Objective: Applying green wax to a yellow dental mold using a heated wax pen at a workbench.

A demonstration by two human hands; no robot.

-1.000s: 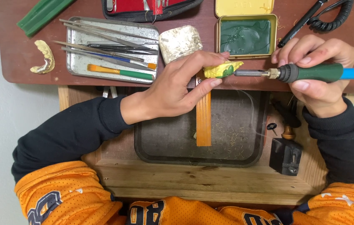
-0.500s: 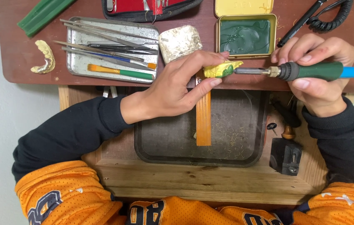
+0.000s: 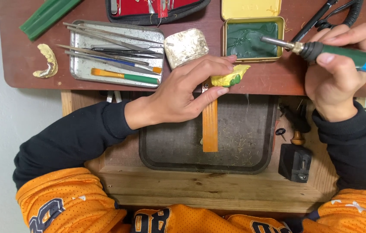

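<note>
1. A small yellow dental cast with green wax on it is pinched by the left hand at the desk edge.
2. A green-handled heated wax tool is gripped by the right hand, its tip over the open yellow tin of green wax.
3. Waxing is judged partly done.

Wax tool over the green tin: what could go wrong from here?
1. The tool tip sits over the green wax in the tin, gripped by the right hand; carried back, wax may drip on the table.
2. The left hand pinches the small yellow model in its fingertips, so the tip would work close to them.
3. The cord lies near the right hand and could snag.
</note>
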